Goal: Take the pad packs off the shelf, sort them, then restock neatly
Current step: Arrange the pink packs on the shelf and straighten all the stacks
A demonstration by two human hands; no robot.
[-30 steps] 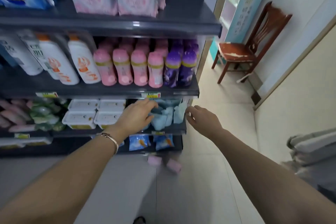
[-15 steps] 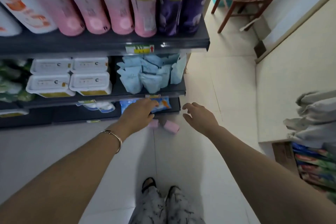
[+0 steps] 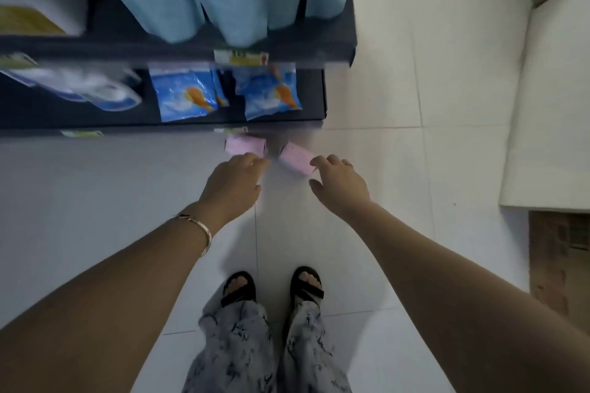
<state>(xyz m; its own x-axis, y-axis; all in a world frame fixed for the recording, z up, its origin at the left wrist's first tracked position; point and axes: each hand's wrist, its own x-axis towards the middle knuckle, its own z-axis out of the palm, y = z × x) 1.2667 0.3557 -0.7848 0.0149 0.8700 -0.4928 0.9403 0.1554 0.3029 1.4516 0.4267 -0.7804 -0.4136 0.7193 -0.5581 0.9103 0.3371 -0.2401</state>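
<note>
Pack of pads (image 3: 244,146), small, pink, plastic-wrapped, on pale tiles just in front of dark metal bottom shelf (image 3: 314,92); second pink pack (image 3: 295,159) beside it, tilted, slightly farther from that shelf. Left hand (image 3: 233,185) loosely spread, fingertips at first pack; right hand (image 3: 340,185) spread, fingertips at second; contact unclear. Blue plastic packets (image 3: 185,96) on that shelf.

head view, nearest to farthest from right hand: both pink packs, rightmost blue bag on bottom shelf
1. Right pink pack, at right hand's fingertips.
2. Left pink pack, by the left hand.
3. Rightmost blue bag, on bottom shelf.
</note>
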